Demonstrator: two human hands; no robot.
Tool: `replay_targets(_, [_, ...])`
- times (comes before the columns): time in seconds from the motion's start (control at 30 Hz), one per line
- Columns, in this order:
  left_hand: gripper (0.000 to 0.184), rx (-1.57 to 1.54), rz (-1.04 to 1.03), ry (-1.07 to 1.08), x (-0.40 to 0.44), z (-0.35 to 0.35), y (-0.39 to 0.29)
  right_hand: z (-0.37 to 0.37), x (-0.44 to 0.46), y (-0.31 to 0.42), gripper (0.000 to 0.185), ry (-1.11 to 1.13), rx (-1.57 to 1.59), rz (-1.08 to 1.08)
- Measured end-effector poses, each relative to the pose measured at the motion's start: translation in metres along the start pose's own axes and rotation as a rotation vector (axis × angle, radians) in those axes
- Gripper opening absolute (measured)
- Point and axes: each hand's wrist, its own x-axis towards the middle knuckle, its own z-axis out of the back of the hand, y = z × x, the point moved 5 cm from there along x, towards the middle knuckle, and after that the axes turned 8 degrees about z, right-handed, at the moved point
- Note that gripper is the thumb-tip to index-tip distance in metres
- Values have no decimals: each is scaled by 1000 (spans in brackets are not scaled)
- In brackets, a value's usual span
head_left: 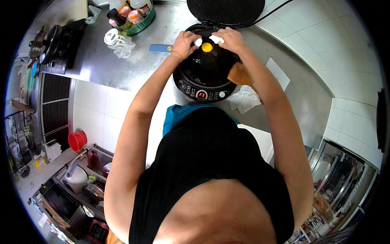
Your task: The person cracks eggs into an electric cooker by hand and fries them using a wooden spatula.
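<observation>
Yellow and seemingly whole, a yolk (207, 47) lies on the black griddle (203, 74), between your hands. Your left hand (186, 44) pinches one white shell piece (198, 42); your right hand (229, 40) grips another (217, 39). Cracking appears done; shells aren't yet discarded, the egg apparently uncooked.

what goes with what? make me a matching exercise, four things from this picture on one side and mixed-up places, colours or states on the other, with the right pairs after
Things:
1. yolk
2. eggshell pieces
3. wooden spatula
4. basket

Descriptions:
A. partly hidden by the right forearm
B. green, holding bottles
C. yellow, on the black cooking plate
D. white, in the left hand and right hand

Pairs: 1-C, 2-D, 3-A, 4-B
</observation>
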Motion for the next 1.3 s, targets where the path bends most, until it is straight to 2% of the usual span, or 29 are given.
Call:
replay_targets(0.13, [43, -22, 21, 56, 3, 12, -5, 8, -4, -1, 37, -39, -41, 25])
replay_targets(0.23, [43, -16, -55, 0, 5, 27, -12, 24, -7, 5, 40, -176, -70, 98])
replay_targets(0.33, [44, 71, -120, -11, 7, 44, -24, 39, -9, 11, 39, -179, -129, 107])
replay_targets(0.67, [46, 240, -386, -171, 19, 96, -54, 75, -17, 15, 41, -455, -270, 260])
replay_targets(0.9, [44, 333, -488, -231, 27, 114, -71, 91, -19, 18, 45, -538, -318, 310])
replay_targets(1.2, [40, 393, -528, -234, 28, 111, -68, 91, -24, 19, 43, -516, -286, 309])
replay_targets(1.3, [47, 396, -498, -184, 26, 108, -66, 83, -23, 15, 46, -464, -279, 302])
